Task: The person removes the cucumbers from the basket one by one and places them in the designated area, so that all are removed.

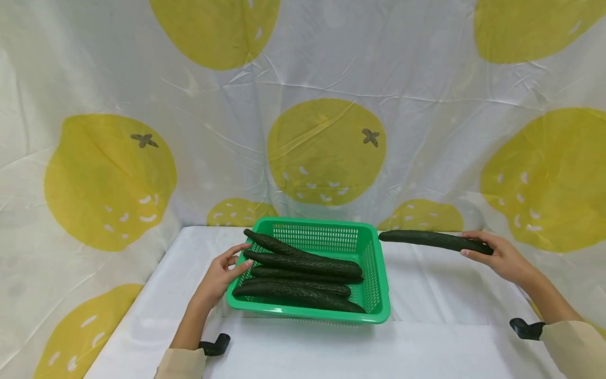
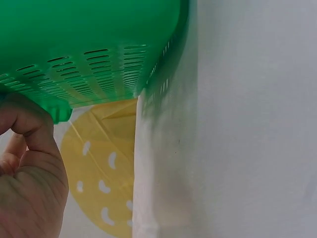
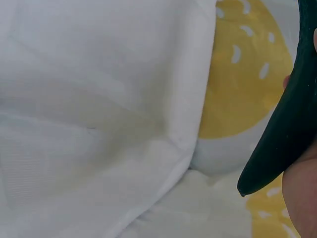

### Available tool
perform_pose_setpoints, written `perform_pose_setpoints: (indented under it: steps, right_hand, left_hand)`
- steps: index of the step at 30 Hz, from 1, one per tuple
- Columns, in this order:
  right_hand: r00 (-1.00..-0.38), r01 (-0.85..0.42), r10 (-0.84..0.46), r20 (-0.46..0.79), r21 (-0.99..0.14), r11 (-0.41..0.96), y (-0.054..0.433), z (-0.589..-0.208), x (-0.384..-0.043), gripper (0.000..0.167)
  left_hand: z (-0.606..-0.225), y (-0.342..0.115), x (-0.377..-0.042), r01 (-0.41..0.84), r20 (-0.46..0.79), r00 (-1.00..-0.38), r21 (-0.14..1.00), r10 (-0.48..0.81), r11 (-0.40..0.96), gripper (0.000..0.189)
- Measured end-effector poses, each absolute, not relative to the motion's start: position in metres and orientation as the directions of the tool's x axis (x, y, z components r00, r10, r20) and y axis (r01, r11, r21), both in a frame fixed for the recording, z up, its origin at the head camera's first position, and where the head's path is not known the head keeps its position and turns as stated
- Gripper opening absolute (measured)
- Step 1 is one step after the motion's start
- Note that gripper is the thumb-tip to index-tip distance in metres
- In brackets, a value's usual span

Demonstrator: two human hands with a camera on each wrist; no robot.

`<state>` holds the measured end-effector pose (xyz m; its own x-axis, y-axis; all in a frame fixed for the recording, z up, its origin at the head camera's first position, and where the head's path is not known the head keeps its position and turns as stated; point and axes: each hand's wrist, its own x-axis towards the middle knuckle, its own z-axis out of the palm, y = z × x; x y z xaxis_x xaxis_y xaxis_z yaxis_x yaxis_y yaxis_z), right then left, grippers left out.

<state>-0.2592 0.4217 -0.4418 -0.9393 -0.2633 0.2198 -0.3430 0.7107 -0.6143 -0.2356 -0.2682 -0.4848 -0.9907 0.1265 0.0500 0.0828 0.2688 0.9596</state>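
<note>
Cucumber (image 1: 426,238) — between right thumb (image 1: 478,257) and fingers (image 1: 480,236)

White backdrop (image 1: 416,152), creased, behind and on both sides of white-covered table (image 1: 440,295). Yellow fruit prints all over it, white flecks on most. 2 have dark star-shaped mark: left print (image 1: 101,184) and centre print (image 1: 326,158). 2 more cut off by top of head view, 2 partly hidden behind table's back edge. Right wrist view: tiny dark speck (image 3: 91,128) on table.
</note>
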Motion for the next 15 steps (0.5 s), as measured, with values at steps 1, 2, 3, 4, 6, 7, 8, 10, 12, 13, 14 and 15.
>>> perform_pose_setpoints:
  steps: [1, 2, 3, 4, 6, 7, 8, 10, 12, 13, 14, 15]
  right_hand:
    - [-0.943, -0.332, -0.256, 0.212, -0.628, 0.704, 0.423, -0.445, -0.259, 0.045]
    - [-0.945, -0.327, -0.257, 0.203, -0.634, 0.701, 0.425, -0.449, -0.26, 0.045]
    - [-0.945, -0.325, -0.258, 0.198, -0.638, 0.698, 0.426, -0.453, -0.261, 0.045]
    - [-0.946, -0.322, -0.26, 0.192, -0.64, 0.698, 0.426, -0.456, -0.261, 0.044]
    - [-0.946, -0.32, -0.269, 0.18, -0.648, 0.691, 0.426, -0.463, -0.263, 0.043]
    - [-0.945, -0.321, -0.274, 0.177, -0.652, 0.687, 0.426, -0.466, -0.264, 0.042]
    - [-0.942, -0.329, -0.284, 0.178, -0.652, 0.683, 0.425, -0.469, -0.266, 0.042]
    - [-0.937, -0.343, -0.296, 0.187, -0.664, 0.665, 0.423, -0.475, -0.268, 0.041]
    - [-0.931, -0.355, -0.307, 0.195, -0.67, 0.652, 0.423, -0.482, -0.273, 0.04]
    - [-0.929, -0.362, -0.313, 0.199, -0.673, 0.646, 0.423, -0.486, -0.275, 0.04]
    - [-0.926, -0.367, -0.318, 0.202, -0.672, 0.643, 0.423, -0.49, -0.277, 0.04]
    - [-0.926, -0.369, -0.32, 0.202, -0.67, 0.644, 0.423, -0.494, -0.279, 0.04]
  left_hand:
    - [-0.485, -0.268, -0.235, 0.082, 0.049, -0.991, 0.96, 0.128, 0.266, 0.054]
    - [-0.485, -0.268, -0.235, 0.079, 0.047, -0.991, 0.961, 0.129, 0.263, 0.054]
    - [-0.485, -0.268, -0.234, 0.077, 0.044, -0.991, 0.962, 0.128, 0.263, 0.054]
    - [-0.485, -0.267, -0.234, 0.074, 0.042, -0.991, 0.962, 0.126, 0.264, 0.054]
    - [-0.484, -0.267, -0.234, 0.071, 0.04, -0.992, 0.962, 0.12, 0.264, 0.054]
    - [-0.484, -0.267, -0.234, 0.069, 0.039, -0.992, 0.962, 0.116, 0.265, 0.054]
    - [-0.484, -0.267, -0.234, 0.066, 0.037, -0.993, 0.962, 0.113, 0.266, 0.053]
    - [-0.483, -0.267, -0.234, 0.065, 0.036, -0.993, 0.961, 0.11, 0.268, 0.053]
    - [-0.483, -0.267, -0.234, 0.061, 0.033, -0.994, 0.962, 0.108, 0.267, 0.053]
    - [-0.483, -0.267, -0.233, 0.059, 0.031, -0.994, 0.962, 0.108, 0.267, 0.053]
    - [-0.483, -0.267, -0.233, 0.056, 0.028, -0.994, 0.963, 0.107, 0.265, 0.053]
    - [-0.483, -0.267, -0.233, 0.055, 0.027, -0.994, 0.962, 0.107, 0.266, 0.053]
